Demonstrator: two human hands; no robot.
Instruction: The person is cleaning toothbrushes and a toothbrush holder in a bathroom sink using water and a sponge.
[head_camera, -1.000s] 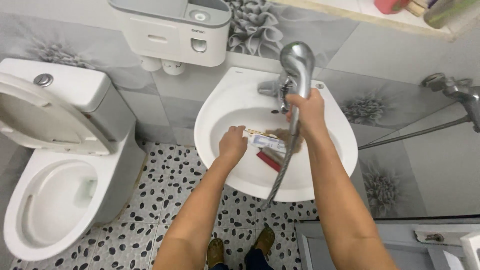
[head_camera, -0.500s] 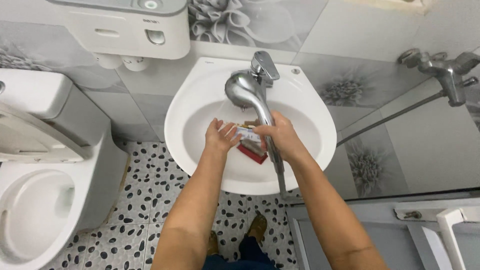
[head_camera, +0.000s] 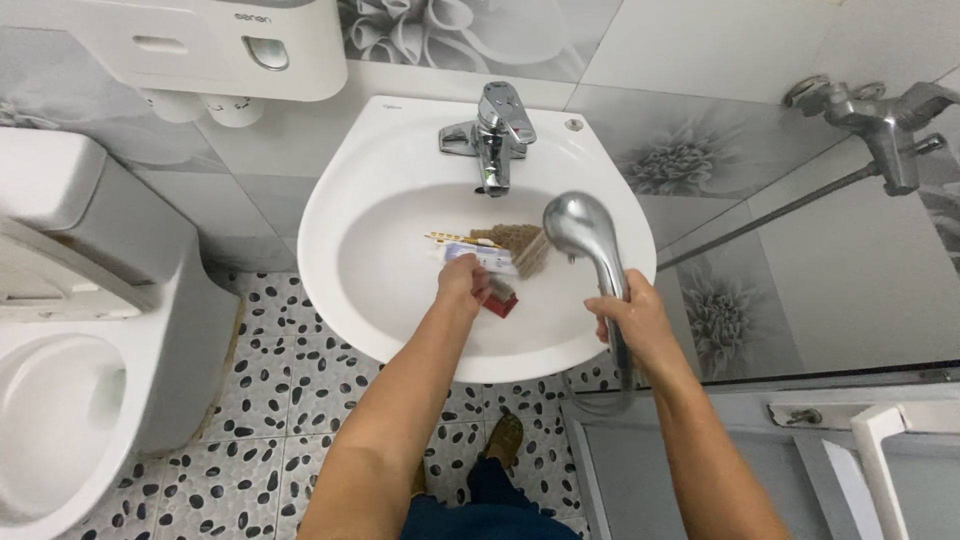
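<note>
My right hand (head_camera: 630, 322) grips the handle of a chrome hand shower (head_camera: 582, 232), whose head hangs over the right side of the white wash basin (head_camera: 360, 180). My left hand (head_camera: 463, 285) reaches into the bowl and holds a brush (head_camera: 510, 248) with brown bristles and a red handle, together with a white tube-like item. The brush lies in the middle of the bowl, just below the chrome tap (head_camera: 495, 135). The shower hose drops below the basin rim and is mostly hidden.
A white toilet (head_camera: 70, 380) with its lid up stands at the left. A white wall-mounted dispenser (head_camera: 220, 45) hangs above. A chrome shower mixer (head_camera: 880, 115) is on the right wall. The floor (head_camera: 280, 470) has black-and-white pebble tiles; a grey door frame sits lower right.
My right hand has swung the hand shower from the bowl's middle to the right rim. My left hand has closed on the brush. The view has shifted right.
</note>
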